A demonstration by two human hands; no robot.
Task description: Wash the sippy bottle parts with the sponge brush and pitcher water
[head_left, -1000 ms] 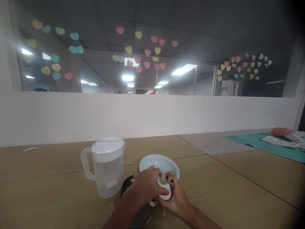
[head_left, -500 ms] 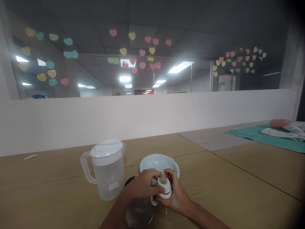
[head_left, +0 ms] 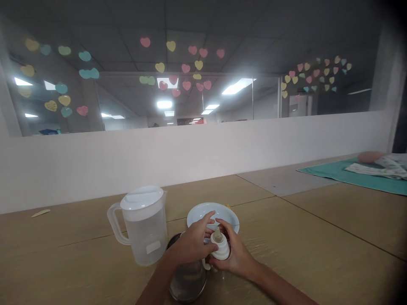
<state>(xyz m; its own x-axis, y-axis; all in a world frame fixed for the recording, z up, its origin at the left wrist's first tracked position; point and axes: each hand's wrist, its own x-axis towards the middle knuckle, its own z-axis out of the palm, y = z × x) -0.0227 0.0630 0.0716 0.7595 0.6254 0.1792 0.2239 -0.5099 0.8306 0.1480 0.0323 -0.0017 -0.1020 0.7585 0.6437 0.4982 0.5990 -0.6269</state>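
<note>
A baby bottle with a white collar ring (head_left: pixel 221 251) and a clear teat (head_left: pixel 218 235) stands tilted slightly in my right hand (head_left: pixel 235 253), whose fingers wrap round its body just under the ring. My left hand (head_left: pixel 195 240) is open beside it, fingers spread and raised off the ring; the thumb tip still rests at the ring's left edge. Under my left hand lies a round metal vessel (head_left: pixel 188 283), partly hidden by the forearm. A white curved handle (head_left: pixel 206 264) shows between it and the bottle. Most of the bottle's body is hidden by my right hand.
A lidded clear plastic pitcher (head_left: pixel 144 231) stands left of my hands. Behind them sits a pale blue bowl (head_left: pixel 199 210). A green cloth (head_left: pixel 333 173) with a patterned cloth (head_left: pixel 375 171) lies at the far right. A thin flat strip (head_left: pixel 40 213) is at the far left.
The fingers of my left hand have opened and lifted away from the bottle's collar and teat. My right hand keeps its hold on the bottle. The view has tilted slightly.
</note>
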